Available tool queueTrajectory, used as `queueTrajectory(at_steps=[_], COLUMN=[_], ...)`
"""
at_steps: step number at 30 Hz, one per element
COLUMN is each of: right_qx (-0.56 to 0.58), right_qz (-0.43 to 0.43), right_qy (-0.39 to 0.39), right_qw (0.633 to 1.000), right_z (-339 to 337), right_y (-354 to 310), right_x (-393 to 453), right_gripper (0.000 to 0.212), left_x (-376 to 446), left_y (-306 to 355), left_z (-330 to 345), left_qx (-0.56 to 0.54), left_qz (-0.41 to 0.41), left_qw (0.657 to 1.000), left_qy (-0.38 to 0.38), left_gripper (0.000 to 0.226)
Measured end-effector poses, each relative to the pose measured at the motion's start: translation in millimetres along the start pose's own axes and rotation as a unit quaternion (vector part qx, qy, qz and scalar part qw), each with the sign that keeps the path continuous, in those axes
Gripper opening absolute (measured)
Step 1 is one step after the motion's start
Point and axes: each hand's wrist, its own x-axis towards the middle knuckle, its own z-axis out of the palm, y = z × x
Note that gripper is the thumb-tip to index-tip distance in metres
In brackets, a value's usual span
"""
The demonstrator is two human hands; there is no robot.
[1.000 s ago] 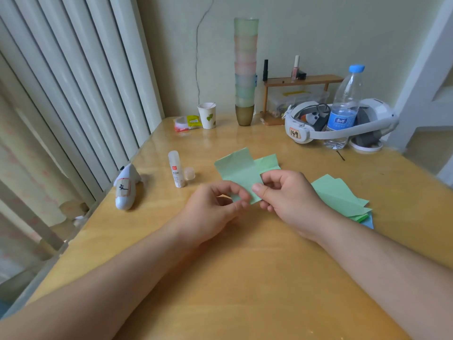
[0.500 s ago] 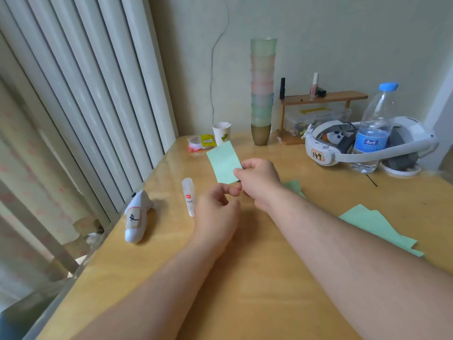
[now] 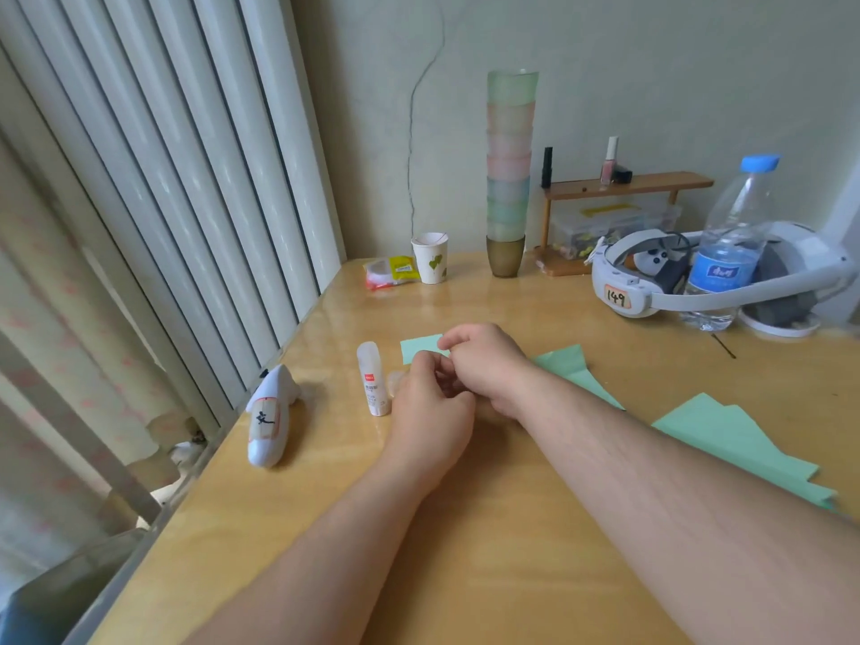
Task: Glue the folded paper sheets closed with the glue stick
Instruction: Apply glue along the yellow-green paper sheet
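A small folded green paper [image 3: 419, 347] lies low over the wooden table [image 3: 512, 551], just past my hands. My right hand [image 3: 486, 365] pinches its right edge with curled fingers. My left hand [image 3: 430, 412] sits against the right hand, its curled fingertips on the paper's near edge; most of the sheet is hidden behind both hands. The white glue stick [image 3: 371, 386] lies on the table just left of my left hand, with its clear cap [image 3: 394, 380] beside it. Another green sheet [image 3: 574, 365] shows behind my right forearm. A pile of green sheets [image 3: 730, 439] lies to the right.
A white shark-shaped toy [image 3: 270, 416] lies near the table's left edge. At the back stand a paper cup [image 3: 430, 258], a tall stack of cups [image 3: 508, 179], a small wooden shelf [image 3: 623, 188], a white headset [image 3: 698, 281] and a water bottle [image 3: 730, 244].
The folded paper, held up half a second ago, has come down toward the table. Both hands dropped with it and drew closer together next to the glue stick.
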Motion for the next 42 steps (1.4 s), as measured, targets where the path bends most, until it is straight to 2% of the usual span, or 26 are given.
queueTrajectory(at_steps=[3,5,8,11,15,17,21,23,26,28,31,35,38,40,42], right_qx=[-0.086,-0.133,-0.152,-0.120,-0.126,-0.172,-0.344,-0.388,-0.407,-0.411,-0.403,-0.404,-0.408,-0.418,-0.425], right_qz=[-0.043,-0.071,-0.104,-0.096,-0.092,-0.112,-0.122,-0.121,-0.129,-0.143,-0.161,-0.195,-0.220,-0.227,-0.232], right_qy=[-0.028,-0.019,0.045,0.114,0.164,0.144,0.038,0.048,0.076,0.090,0.107,0.088,0.044,-0.002,-0.039], right_qw=[0.995,0.988,0.982,0.982,0.974,0.968,0.930,0.912,0.901,0.896,0.895,0.889,0.885,0.880,0.874], right_z=[-19,-42,-88,-130,-149,-149,-142,-137,-130,-127,-127,-128,-127,-124,-118], right_y=[-7,-10,-5,16,51,62,70,71,72,71,70,63,54,47,41], right_x=[-20,-36,-56,-68,-83,-85,-83,-81,-77,-74,-76,-89,-103,-113,-121], right_gripper=[0.037,0.032,0.022,0.021,0.021,0.022,0.046,0.047,0.035,0.023,0.010,0.009,0.015,0.019,0.020], left_x=[-1,-1,-6,-10,-11,-11,-9,-8,-5,-3,-1,-3,-10,-16,-23], left_y=[-1,-2,-1,3,5,5,5,10,20,23,20,14,8,5,1], left_z=[0,1,1,2,7,10,11,15,32,44,51,30,2,-16,-29], left_qx=[0.008,0.033,0.087,0.156,0.228,0.239,0.297,0.350,0.376,0.373,0.395,0.403,0.382,0.370,0.347], left_qz=[0.017,0.035,0.070,0.106,0.157,0.171,0.156,0.136,0.135,0.190,0.289,0.399,0.464,0.483,0.471], left_qw=[1.000,0.999,0.992,0.977,0.954,0.947,0.926,0.908,0.903,0.900,0.867,0.818,0.791,0.788,0.809], left_qy=[-0.007,-0.015,-0.055,-0.096,-0.119,-0.131,-0.174,-0.186,-0.160,-0.122,-0.090,-0.099,-0.110,-0.091,-0.056], left_gripper=[0.024,0.026,0.032,0.033,0.026,0.023,0.036,0.045,0.046,0.036,0.025,0.020,0.011,0.011,0.013])
